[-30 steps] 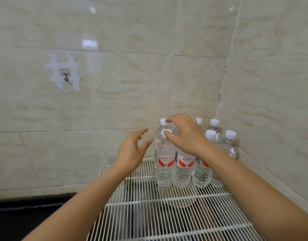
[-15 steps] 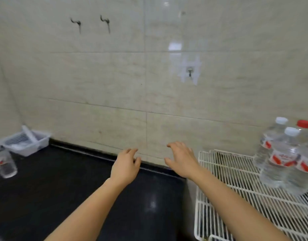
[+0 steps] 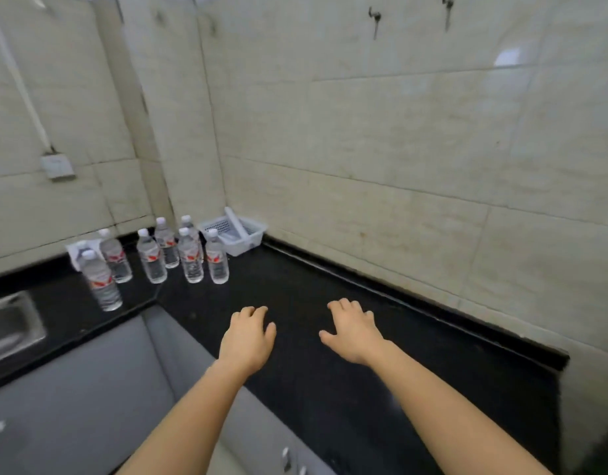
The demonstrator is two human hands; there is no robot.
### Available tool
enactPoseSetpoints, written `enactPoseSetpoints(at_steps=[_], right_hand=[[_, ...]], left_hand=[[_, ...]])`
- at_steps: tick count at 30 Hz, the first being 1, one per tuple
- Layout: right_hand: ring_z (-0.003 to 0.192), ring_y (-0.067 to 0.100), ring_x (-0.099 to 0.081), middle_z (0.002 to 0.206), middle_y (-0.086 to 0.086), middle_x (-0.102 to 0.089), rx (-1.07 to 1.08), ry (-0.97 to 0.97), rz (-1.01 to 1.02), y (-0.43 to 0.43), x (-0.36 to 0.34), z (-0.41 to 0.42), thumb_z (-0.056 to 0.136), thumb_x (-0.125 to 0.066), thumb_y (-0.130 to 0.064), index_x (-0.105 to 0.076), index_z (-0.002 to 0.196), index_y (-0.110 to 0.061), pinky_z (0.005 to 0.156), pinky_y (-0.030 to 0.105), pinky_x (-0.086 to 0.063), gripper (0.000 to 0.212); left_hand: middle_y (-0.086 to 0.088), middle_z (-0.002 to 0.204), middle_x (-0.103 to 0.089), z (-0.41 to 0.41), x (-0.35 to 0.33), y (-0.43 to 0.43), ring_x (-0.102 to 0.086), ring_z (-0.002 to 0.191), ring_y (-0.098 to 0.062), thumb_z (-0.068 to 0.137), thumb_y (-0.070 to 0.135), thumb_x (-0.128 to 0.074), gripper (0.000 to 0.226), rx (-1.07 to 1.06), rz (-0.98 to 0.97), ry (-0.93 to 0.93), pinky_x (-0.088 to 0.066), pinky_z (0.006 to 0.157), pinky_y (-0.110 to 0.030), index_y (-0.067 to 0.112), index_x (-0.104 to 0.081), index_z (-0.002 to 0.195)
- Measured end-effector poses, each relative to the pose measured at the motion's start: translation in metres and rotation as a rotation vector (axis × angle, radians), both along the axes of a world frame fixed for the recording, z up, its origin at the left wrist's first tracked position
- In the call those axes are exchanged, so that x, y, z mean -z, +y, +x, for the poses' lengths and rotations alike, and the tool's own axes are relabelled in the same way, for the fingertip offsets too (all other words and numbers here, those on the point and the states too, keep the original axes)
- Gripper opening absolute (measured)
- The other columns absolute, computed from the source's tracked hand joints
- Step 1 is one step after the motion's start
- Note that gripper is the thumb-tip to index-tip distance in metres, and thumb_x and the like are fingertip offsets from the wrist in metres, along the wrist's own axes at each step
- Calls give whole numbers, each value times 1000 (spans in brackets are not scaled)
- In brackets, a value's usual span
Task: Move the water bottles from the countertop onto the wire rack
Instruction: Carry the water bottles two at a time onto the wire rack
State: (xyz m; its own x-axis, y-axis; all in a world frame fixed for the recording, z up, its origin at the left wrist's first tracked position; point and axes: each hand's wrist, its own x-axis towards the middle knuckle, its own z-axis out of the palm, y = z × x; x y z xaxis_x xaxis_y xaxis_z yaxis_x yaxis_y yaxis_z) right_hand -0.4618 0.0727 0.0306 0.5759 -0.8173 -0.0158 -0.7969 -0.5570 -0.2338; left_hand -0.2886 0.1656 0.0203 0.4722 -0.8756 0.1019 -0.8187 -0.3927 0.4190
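Bottles stand close together in the far corner of the black counter, next to a white basket. Both hands are spread open and hold nothing. The left hand and right hand float over the counter, well away from the bottles, probably ready to grab more. No rack shows.

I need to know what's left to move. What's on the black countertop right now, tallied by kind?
Water bottles: 7, all upright with white caps
White plastic basket: 1, in the corner
Total: 8
Both the left hand and right hand are empty.
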Motion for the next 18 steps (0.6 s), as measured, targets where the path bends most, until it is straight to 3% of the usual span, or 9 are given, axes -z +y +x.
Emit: enactPoseSetpoints(at_steps=[8,18], right_hand=[[130,28,-38,141,7,-41,-156,21,38,-6,15,155,93,-52,-41,-35,142,-12,105,47,-34,59],[132,28,-36,143,7,-39,-173,23,111,-101,41,325,93,-52,-41,-34,143,-12,107,48,-33,61]], left_hand=[[-11,147,-38,132,9,16,-32,135,-29,97,32,-39,49,-174,20,12,-35,108,-41,13,-36,143],[-10,149,-35,295,35,-69,-29,137,-28,97,32,-38,51,-193,101,10,-34,109,-40,13,-33,144]])
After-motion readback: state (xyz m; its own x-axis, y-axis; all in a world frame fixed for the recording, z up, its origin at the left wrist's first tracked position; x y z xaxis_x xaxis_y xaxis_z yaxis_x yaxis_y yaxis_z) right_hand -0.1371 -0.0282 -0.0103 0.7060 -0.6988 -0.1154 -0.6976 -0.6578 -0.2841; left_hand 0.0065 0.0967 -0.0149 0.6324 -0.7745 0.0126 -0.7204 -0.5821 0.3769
